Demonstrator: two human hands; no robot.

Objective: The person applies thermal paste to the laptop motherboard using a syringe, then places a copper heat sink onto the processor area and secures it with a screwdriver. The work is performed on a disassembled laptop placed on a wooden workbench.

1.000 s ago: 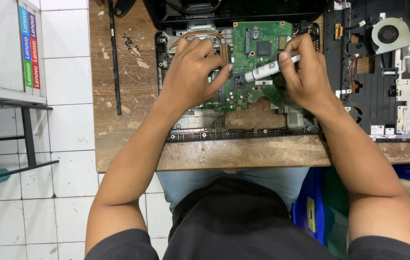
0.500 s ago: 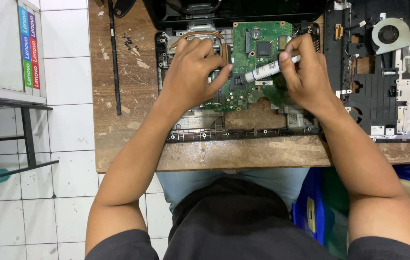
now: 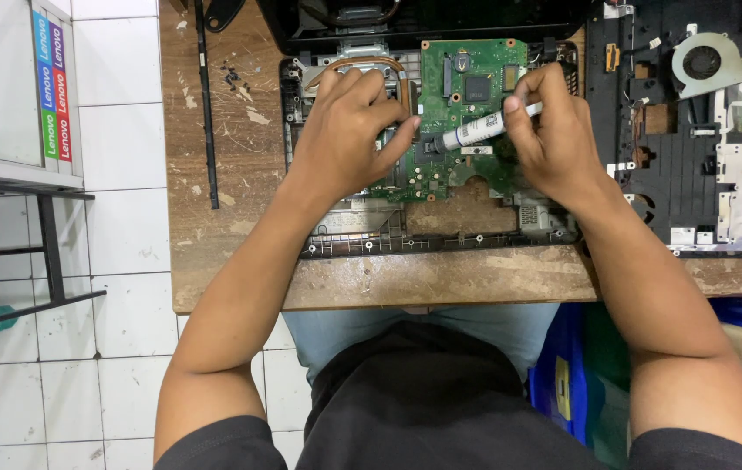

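Little has shifted since the earlier frames. The right hand (image 3: pixel 554 139) still pinches a white syringe tube (image 3: pixel 480 130), tip at the green motherboard (image 3: pixel 467 104) beside the left hand (image 3: pixel 345 130), which presses flat, holding nothing. Application looks underway; reassembly remains.

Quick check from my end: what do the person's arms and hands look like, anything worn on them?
Both hands, left hand and right hand, are bare: no gloves, rings, watch or wrist strap visible. Forearms are uncovered; short dark sleeves end above the elbows.
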